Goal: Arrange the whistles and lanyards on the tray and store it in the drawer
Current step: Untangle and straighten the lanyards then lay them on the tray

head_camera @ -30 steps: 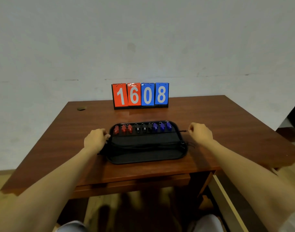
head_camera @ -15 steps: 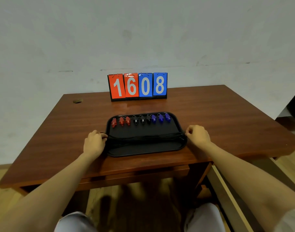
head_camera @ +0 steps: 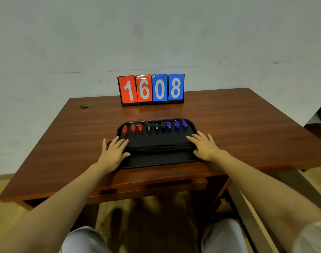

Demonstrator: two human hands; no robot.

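Note:
A black tray [head_camera: 156, 161] lies on the wooden table [head_camera: 238, 125] near its front edge. Along the tray's far side stand three red whistles [head_camera: 132, 128], three black whistles [head_camera: 156, 127] and three blue whistles [head_camera: 176, 125] in a row. Black lanyards [head_camera: 159, 148] lie bundled straight across the tray's middle. My left hand [head_camera: 113, 152] lies flat with spread fingers over the tray's left edge and the lanyard ends. My right hand [head_camera: 203, 145] lies flat over the tray's right edge in the same way.
A flip scoreboard [head_camera: 151, 90] reading 1608 stands at the table's back. A cable hole [head_camera: 85, 106] sits at the back left. A drawer front [head_camera: 152, 189] runs under the tabletop. My knees show below.
Both hands went from curled, pinching the lanyard ends at the tray's sides, to flat with fingers spread over the tray's edges. The lanyards now lie straight across the tray.

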